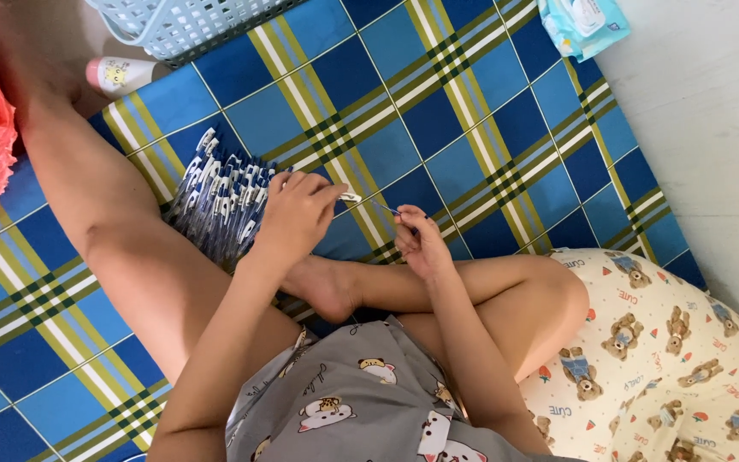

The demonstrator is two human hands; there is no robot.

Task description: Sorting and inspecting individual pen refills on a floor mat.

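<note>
I see the left hand (294,216) closed around a pen barrel (351,198), its white end sticking out past the fingertips, just above the pile of pens (220,192) lying on the blue plaid mat (472,128). The right hand (421,239) pinches a thin refill (386,208) between thumb and forefinger, its tip pointing at the barrel and very near it. A basket (173,26), a bottle (121,74) and a wipes pack (583,24) lie at the mat's far edge.

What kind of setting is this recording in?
Likely a home floor used for piecework: the person sits cross-legged on a blue plaid mat, a pile of pens beside the left hand, a plastic basket nearby.
</note>
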